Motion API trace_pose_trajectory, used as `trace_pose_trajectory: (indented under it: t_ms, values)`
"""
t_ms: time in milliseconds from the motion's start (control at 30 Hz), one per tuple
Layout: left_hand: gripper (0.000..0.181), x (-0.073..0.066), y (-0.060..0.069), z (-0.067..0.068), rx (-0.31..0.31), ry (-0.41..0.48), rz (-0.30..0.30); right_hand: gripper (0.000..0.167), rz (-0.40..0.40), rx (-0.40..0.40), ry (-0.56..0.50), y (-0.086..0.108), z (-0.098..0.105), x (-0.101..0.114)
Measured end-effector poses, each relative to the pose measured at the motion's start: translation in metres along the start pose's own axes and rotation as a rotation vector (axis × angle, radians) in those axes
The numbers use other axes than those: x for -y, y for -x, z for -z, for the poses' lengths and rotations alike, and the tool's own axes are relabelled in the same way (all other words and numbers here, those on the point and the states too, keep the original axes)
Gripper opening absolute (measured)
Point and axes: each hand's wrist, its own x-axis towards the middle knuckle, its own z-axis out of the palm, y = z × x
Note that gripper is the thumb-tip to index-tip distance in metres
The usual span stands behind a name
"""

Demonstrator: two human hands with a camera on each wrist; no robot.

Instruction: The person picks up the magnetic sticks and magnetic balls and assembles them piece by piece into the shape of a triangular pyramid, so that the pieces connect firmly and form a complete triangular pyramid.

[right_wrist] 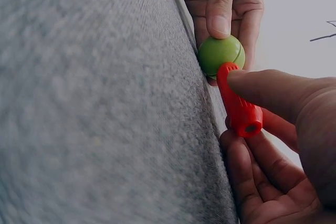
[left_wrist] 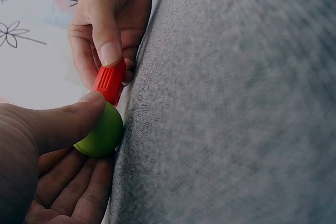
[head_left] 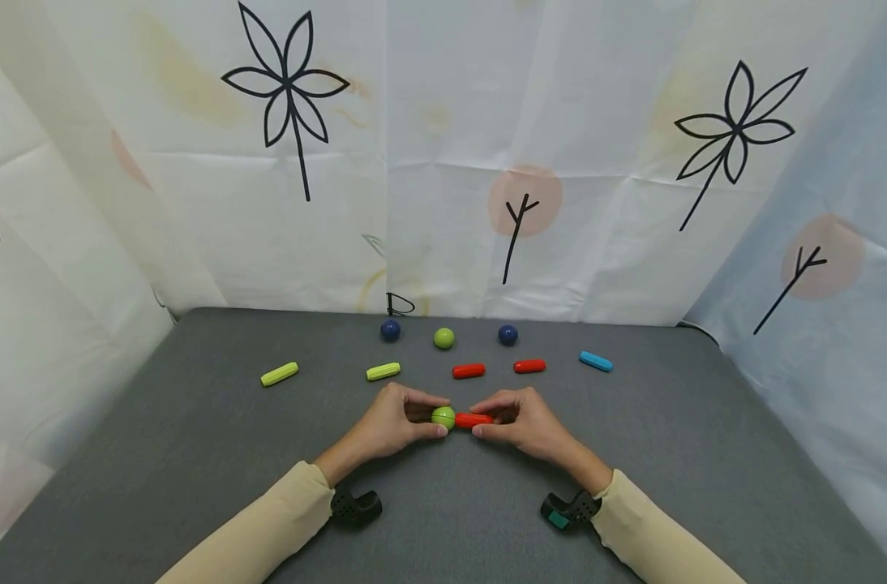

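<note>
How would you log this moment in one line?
left hand: pinches green ball | right hand: pinches red rod | contact: rod end against ball | joined: cannot tell | beyond: three balls, five rods

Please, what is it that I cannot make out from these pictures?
Left wrist view: part of the join between the red stick and green ball, covered by the left hand.
Right wrist view: part of the right hand, cut off by the right edge.
Head view: fine details of the left dark blue ball, too small.
</note>
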Motion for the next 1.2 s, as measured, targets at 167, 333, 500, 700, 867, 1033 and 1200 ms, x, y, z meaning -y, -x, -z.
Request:
trace_pose_trajectory:
  t_ms: [167,333,500,700,867,1033,1200]
  values:
    - [0.039,0.0011,0.0003,-0.0003,0.000,-0.004,-0.007,0.029,0.023,-0.010,-0.017,0.0008,-0.0018,-0.0009]
    - [0.040,0.0010,0.0015,0.0001,0.001,-0.009,-0.014,0.028,0.071,-0.024,-0.030,0.0011,-0.0036,-0.0036]
    - [0.041,0.0014,0.0014,-0.0003,0.002,-0.012,-0.023,0.026,0.088,-0.033,-0.023,0.0018,-0.0044,-0.0046]
    - [0.040,0.0026,0.0016,-0.0008,0.004,-0.016,-0.027,0.027,0.085,-0.042,-0.006,0.0029,-0.0051,-0.0023]
    - [0.040,0.0026,0.0015,-0.0007,0.003,-0.017,-0.025,0.027,0.085,-0.041,-0.005,0.0026,-0.0051,-0.0027]
    - [0.040,0.0023,0.0013,-0.0006,0.004,-0.016,-0.028,0.027,0.081,-0.037,-0.004,0.0024,-0.0048,-0.0037]
    - [0.041,0.0013,0.0019,-0.0004,0.005,-0.014,-0.025,0.027,0.082,-0.035,-0.004,0.0027,-0.0047,-0.0036]
